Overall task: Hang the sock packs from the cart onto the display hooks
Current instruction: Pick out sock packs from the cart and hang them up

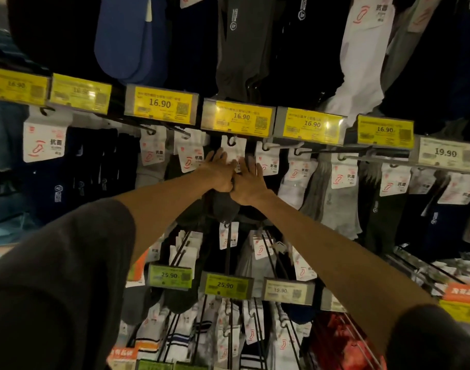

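Both arms reach up to the middle row of the sock display. My left hand (220, 172) and my right hand (248, 180) meet on one dark sock pack (223, 206) with a white header card (233, 149). The card's hole sits on a display hook (231, 141) just under a yellow 16.90 price tag (239, 118). Fingers of both hands press on the lower part of the card, and the dark socks hang below the hands. The cart is out of view.
Sock packs hang on neighbouring hooks left (189, 153) and right (267, 158) of the held one. Long bare hook rods with price tags (225, 285) jut out in the row below my arms. More socks hang above the price strip.
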Motion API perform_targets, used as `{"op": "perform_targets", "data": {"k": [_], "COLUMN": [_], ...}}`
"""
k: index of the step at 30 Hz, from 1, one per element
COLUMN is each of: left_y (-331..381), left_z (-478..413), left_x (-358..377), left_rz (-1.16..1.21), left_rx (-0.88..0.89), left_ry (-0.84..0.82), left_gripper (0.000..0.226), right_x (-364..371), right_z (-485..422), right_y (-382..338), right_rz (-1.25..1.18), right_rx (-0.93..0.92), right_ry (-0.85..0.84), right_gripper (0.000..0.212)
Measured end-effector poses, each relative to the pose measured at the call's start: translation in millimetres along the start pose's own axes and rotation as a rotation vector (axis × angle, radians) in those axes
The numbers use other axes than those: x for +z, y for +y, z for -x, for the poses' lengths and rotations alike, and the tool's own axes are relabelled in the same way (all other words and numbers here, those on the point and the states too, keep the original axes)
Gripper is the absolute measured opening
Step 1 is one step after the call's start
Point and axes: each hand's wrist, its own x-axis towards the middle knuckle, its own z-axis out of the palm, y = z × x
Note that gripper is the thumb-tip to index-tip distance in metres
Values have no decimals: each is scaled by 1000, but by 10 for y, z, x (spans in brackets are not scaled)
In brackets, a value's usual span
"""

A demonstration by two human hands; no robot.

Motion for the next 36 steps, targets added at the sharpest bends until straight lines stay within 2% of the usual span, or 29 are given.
{"op": "perform_targets", "data": {"k": [7,14,19,22,25,27,29,32,36], "left_y": [51,126,306,407,544,677,805,928,1118], "left_z": [-335,-280,126,540,1059,1437,1778,2169,2756], "left_x": [0,38,135,248,337,358,360,450,674], "left_rz": [-167,-74,147,470,748,785,765,767,870], "left_rx": [-31,-17,42,109,179,184,169,149,188], "left_ry": [-75,-51,14,143,308,400,450,452,302], "left_gripper": [83,82,84,61,47,49,47,40,28], "right_x": [23,-22,142,260,265,244,221,238,392], "right_z": [-244,-143,258,622,1053,1386,1738,2242,2910], "right_y": [45,128,93,64,29,-28,-116,-249,-391], "right_rz": [31,-94,-237,-382,-593,-728,-766,-822,-894], "right_rx": [24,-28,-96,-170,-242,-260,-268,-238,-181], "right_ry": [-109,-170,-71,56,134,145,177,238,222], "right_gripper": [79,84,85,81,61,48,44,44,39]}}
